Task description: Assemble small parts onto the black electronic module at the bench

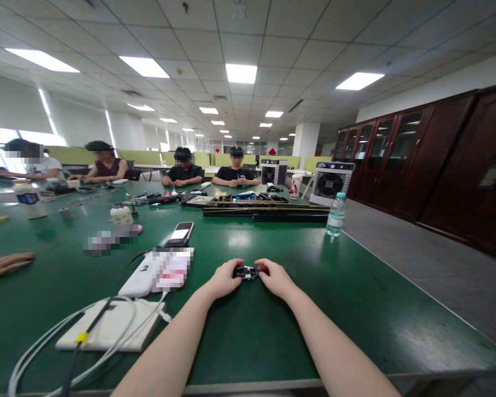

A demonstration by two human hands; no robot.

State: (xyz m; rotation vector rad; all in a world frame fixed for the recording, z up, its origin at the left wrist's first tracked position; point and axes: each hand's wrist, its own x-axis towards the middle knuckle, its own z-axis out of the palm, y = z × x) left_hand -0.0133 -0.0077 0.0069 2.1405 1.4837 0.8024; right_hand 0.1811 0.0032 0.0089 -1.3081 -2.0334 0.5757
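A small black part with white or silvery bits [247,272] lies at the table's middle, between my two hands. I cannot make out its exact kind. My left hand [225,278] curls round its left end, thumb at the near side and fingers at the far side. At the right end, my right hand [276,277] grips it with thumb and fingertips bent inward. Both forearms reach in from the near edge over the green table [264,342]. Whether the part touches the tabletop is hard to tell.
To the left lie a white power bank [136,280], a phone [181,234], a white box [128,335] and looped cables. A water bottle [336,216] stands at right, near black bars [291,217]. Another person's hand [8,266] rests at far left; several people sit beyond.
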